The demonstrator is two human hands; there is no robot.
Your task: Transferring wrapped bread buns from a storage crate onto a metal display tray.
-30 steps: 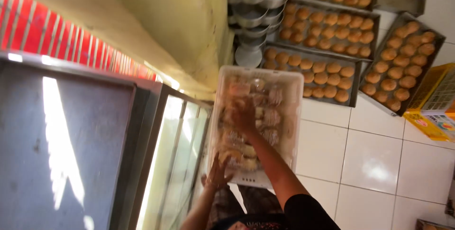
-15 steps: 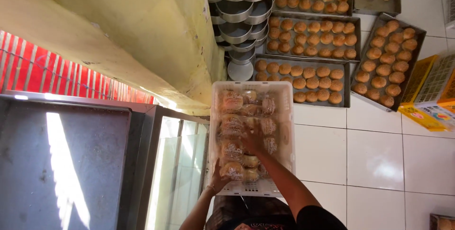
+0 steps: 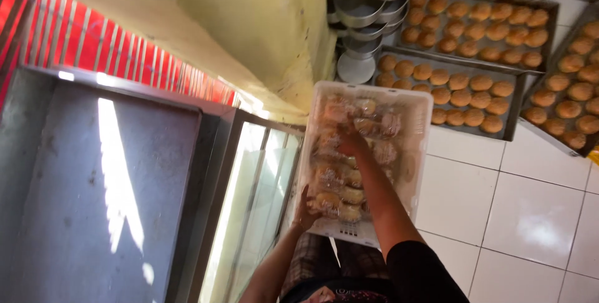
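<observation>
Right hand (image 3: 351,142) inside white crate (image 3: 419,153), fingers closed on wrapped bun (image 3: 368,125). Left hand (image 3: 304,210) grips crate's near edge. Risk: crate tips off knees, packs spill onto floor tiles (image 3: 530,215).

My crate (image 3: 417,153) is white plastic, a little translucent, smooth on the rim and slotted at the near end. The buns (image 3: 337,178) in it sit in clear, shiny plastic wrap that crinkles and catches light. The floor tiles (image 3: 530,222) are white ceramic, glossy, with a bright glare. The trays (image 3: 513,111) look like dull dark metal; the loose buns (image 3: 462,97) on them have a matt, browned crust. The stacked tins (image 3: 365,9) are grey metal with a soft sheen.
</observation>
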